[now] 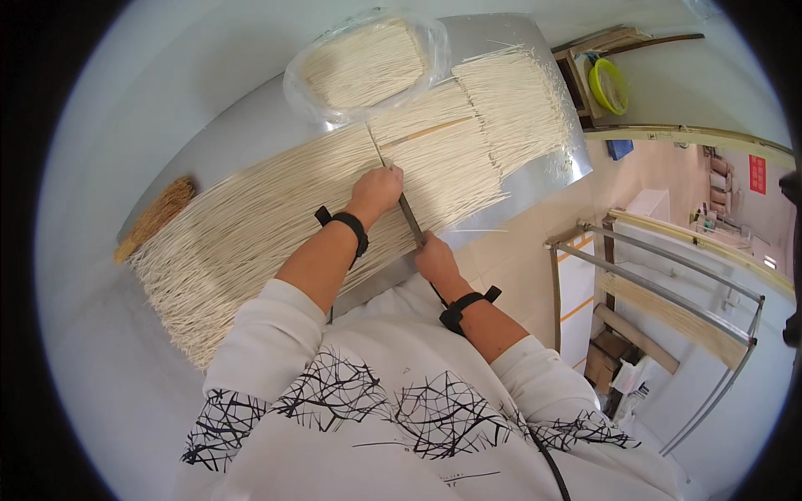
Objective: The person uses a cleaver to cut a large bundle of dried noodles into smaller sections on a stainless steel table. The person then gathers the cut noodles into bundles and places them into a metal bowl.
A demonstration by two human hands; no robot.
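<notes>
A broad layer of dried noodles [269, 206] lies across the metal tabletop [244, 119] before me. Across the strands runs a long, thin metal blade [410, 216], probably a knife. My right hand [437, 262] is closed around its near end, at the front edge of the layer. Farther along, my left hand [378, 189] bears on the blade from above with its fingers curled over it. A slim wooden stick [429, 131] rests on the noodles just right of the blade's far end. Shorter noodle lengths [517, 109] form a separate block at the right.
Behind the layer stands a clear plastic bag [438, 47] of noodles. A straw hand brush [156, 216] lies at the left end. To the right are a yellow-green basin [604, 87], a doorway and a metal rack [664, 275] with noodles hanging on it.
</notes>
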